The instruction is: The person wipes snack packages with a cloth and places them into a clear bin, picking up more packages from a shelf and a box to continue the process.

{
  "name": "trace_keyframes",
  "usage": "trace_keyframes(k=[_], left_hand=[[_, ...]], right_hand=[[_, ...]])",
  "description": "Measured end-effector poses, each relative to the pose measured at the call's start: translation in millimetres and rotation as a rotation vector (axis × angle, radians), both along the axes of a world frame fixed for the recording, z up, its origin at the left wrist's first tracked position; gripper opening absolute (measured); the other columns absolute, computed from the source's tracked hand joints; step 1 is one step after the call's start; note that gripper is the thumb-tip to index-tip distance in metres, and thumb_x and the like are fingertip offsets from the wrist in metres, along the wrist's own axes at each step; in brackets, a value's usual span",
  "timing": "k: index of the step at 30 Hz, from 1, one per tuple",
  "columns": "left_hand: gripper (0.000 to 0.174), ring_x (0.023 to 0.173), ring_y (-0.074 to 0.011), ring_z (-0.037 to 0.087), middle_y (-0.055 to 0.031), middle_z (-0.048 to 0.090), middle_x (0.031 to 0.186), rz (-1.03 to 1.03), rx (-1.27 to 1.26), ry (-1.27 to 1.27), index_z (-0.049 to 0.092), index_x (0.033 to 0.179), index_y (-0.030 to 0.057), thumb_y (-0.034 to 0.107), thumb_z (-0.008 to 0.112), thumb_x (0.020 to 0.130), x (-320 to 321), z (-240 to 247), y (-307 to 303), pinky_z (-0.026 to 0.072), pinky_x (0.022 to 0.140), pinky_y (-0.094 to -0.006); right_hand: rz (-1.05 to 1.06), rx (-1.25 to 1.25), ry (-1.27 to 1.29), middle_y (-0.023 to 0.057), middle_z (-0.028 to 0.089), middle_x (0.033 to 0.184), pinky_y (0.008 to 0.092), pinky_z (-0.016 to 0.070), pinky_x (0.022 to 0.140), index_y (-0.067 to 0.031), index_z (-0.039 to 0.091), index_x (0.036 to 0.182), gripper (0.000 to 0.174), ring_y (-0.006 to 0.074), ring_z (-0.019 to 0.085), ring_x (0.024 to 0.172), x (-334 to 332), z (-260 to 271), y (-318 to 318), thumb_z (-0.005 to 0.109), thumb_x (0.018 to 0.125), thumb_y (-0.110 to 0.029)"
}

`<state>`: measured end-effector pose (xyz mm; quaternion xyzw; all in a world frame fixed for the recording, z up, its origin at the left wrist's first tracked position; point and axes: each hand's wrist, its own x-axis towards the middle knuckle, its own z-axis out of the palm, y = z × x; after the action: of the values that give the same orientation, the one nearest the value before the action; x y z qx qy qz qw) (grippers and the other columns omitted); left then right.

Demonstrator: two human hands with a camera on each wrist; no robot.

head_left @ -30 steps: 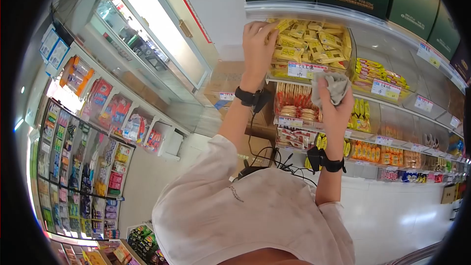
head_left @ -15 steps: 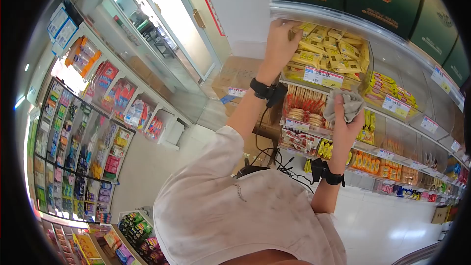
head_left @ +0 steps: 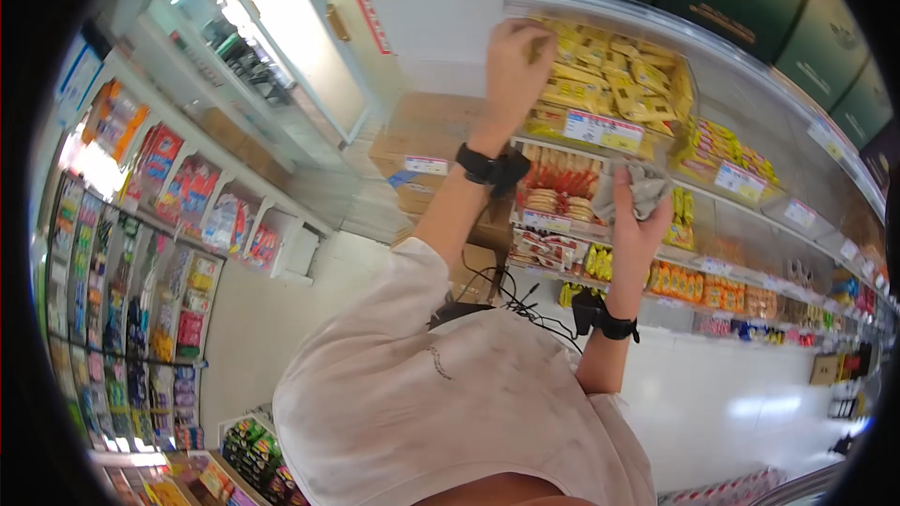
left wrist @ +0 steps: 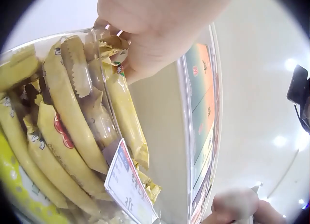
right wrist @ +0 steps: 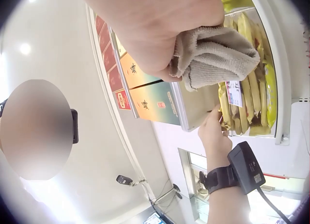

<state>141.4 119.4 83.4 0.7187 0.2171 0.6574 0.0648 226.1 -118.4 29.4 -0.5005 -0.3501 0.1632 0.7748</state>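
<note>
My left hand (head_left: 514, 61) is at the left end of a clear bin (left wrist: 99, 47) filled with yellow snack packets (head_left: 609, 70). Its curled fingers pinch a yellow-wrapped packet at the bin's corner; the fingertips are partly hidden in the left wrist view. Lower and to the right, my right hand (head_left: 642, 225) grips a crumpled grey cloth (right wrist: 215, 57) in front of the shelf below that bin. A printed price tag (left wrist: 130, 183) is fixed to the bin's front.
Dark green boxes (head_left: 741, 0) stand on the shelf above. Further bins of wrapped snacks (head_left: 731, 155) run to the right, with more tiers below. Cardboard boxes (head_left: 431, 126) and loose black cables (head_left: 525, 305) lie at the left and beneath. Racks of goods (head_left: 122, 300) line the far left.
The view has shifted slightly. My left hand has stayed at the bin's left end, its wrist lifted a little, while my right hand keeps the cloth near the shelf front.
</note>
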Motion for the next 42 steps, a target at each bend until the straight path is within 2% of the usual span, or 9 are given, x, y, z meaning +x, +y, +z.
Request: trace_keyframes(k=[8,11,17,20,23,26,31,36,42], left_hand=[[0.015,0.1,-0.0195,0.069,-0.0104,0.073,0.101,-0.123,-0.083,-0.177,0.074,0.101,-0.0013,0.01,0.071,0.092,-44.9,-11.0,-5.9,0.0516,0.088,-0.0307],[0.018,0.097,-0.0175,0.07,-0.008,0.073,0.098,-0.167,-0.339,-0.384,0.073,0.106,-0.0013,0.013,0.067,0.096,-77.5,-36.8,-7.0,0.0528,0.086,-0.0302],[0.023,0.085,-0.0268,0.072,-0.0171,0.073,0.09,0.163,-0.58,0.184,0.074,0.099,-0.0007,0.019,0.071,0.087,-132.5,-168.0,91.2,0.0548,0.077,-0.0355],[0.03,0.085,-0.0333,0.072,-0.0204,0.074,0.09,0.157,-0.781,0.545,0.075,0.094,-0.0016,0.025,0.074,0.079,-134.9,-200.5,103.7,0.0558,0.077,-0.0384],[0.042,0.086,-0.0365,0.072,-0.0209,0.075,0.092,0.16,-0.67,0.635,0.076,0.1,0.0004,0.031,0.076,0.072,-125.7,-266.2,143.1,0.0559,0.08,-0.0403],[0.038,0.083,-0.0401,0.071,-0.0216,0.073,0.085,0.116,-0.663,0.954,0.075,0.094,-0.0001,0.031,0.075,0.071,-119.7,-305.0,177.2,0.0563,0.078,-0.0436],[0.033,0.079,-0.0385,0.069,-0.0217,0.07,0.082,-0.036,-0.805,1.107,0.071,0.092,-0.0015,0.028,0.072,0.076,-127.8,-343.8,204.7,0.0545,0.073,-0.0473],[0.036,0.09,-0.0354,0.066,-0.0179,0.069,0.097,0.034,-0.591,0.884,0.068,0.103,0.0018,0.028,0.076,0.08,-138.5,-322.7,180.5,0.0517,0.081,-0.0446],[0.039,0.095,-0.0273,0.068,-0.0182,0.071,0.107,0.138,-0.593,0.344,0.065,0.118,-0.003,0.02,0.078,0.089,-165.3,-229.9,109.5,0.054,0.084,-0.0375]], right_hand=[[-0.012,-0.043,0.011,0.0015,0.067,0.104,0.024,0.0485,0.081,-0.0022,0.065,0.108,0.023,0.0074,0.057,0.092,-7.0,3.7,-10.3,0.076,0.092,-0.014],[-0.037,-0.097,0.224,0.0023,0.067,0.104,0.0252,0.0498,0.082,-0.0026,0.064,0.111,0.031,0.0091,0.06,0.092,-13.3,-2.2,-22.5,0.078,0.091,-0.022],[-0.019,-0.163,0.257,0.0021,0.067,0.103,0.0246,0.0498,0.079,-0.0028,0.064,0.111,0.032,0.0085,0.061,0.091,-18.3,-19.3,-24.8,0.077,0.092,-0.025],[0.052,-0.182,0.193,0.0012,0.067,0.102,0.0236,0.0494,0.077,-0.0032,0.064,0.111,0.029,0.0073,0.06,0.09,-24.4,-18.7,-23.6,0.076,0.093,-0.023],[0.061,-0.202,0.162,0.0006,0.067,0.102,0.0232,0.0493,0.075,-0.0035,0.064,0.111,0.028,0.0067,0.06,0.089,-31.4,-19.9,-23.9,0.076,0.093,-0.022],[0.06,-0.226,0.153,0.001,0.068,0.103,0.0237,0.0503,0.075,-0.0034,0.064,0.112,0.029,0.0068,0.061,0.089,-32.9,-24.5,-26.1,0.077,0.093,-0.022],[0.019,-0.247,0.128,0.0029,0.07,0.099,0.0261,0.0534,0.076,-0.0022,0.066,0.113,0.029,0.0089,0.063,0.086,-30.4,-25.1,-41.0,0.076,0.093,-0.021],[-0.006,-0.26,-0.066,0.0022,0.068,0.099,0.0299,0.052,0.079,-0.0032,0.065,0.112,0.027,0.0103,0.061,0.086,-23.5,-40.7,-48.9,0.073,0.092,-0.019],[0.108,-0.244,0.114,0.0018,0.065,0.098,0.0287,0.051,0.078,-0.0031,0.057,0.124,0.032,0.0106,0.059,0.087,-27.0,-55.5,-43.3,0.063,0.102,-0.026]])
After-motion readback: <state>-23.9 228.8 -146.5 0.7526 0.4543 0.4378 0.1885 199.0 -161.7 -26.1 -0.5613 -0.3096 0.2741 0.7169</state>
